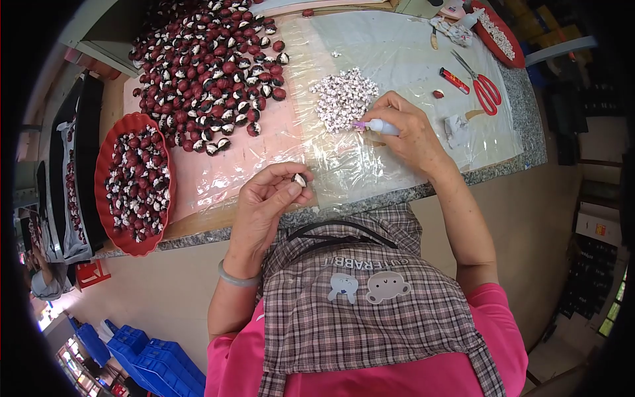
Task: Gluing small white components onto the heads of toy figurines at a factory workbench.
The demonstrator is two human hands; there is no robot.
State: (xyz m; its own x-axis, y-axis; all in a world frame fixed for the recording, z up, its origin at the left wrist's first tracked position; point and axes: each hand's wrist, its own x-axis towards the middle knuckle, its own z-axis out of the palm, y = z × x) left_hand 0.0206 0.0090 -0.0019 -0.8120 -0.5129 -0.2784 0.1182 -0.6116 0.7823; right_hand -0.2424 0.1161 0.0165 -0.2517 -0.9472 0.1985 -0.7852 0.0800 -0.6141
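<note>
My left hand [266, 198] is closed, pinching a small black-and-white rounded piece [299, 179] between thumb and fingertips above the table's front edge. My right hand [411, 132] grips a small pale squeeze bottle [383, 126] with a purple tip. That tip points left, at the near right edge of a pile of tiny white pieces [340, 96] with dark marks. Whether the tip touches a piece, I cannot tell. To the left of the pile spreads a large heap of round dark-red, black and white pieces [211, 73].
A red scalloped tray [169, 192] of mixed pieces stands at the left edge. On the right lie red-handled scissors [487, 96], a red tube [454, 81] and a crumpled wrapper [456, 129]. A red dish [514, 56] of white bits sits far right. Plastic sheeting [264, 142] covers the table.
</note>
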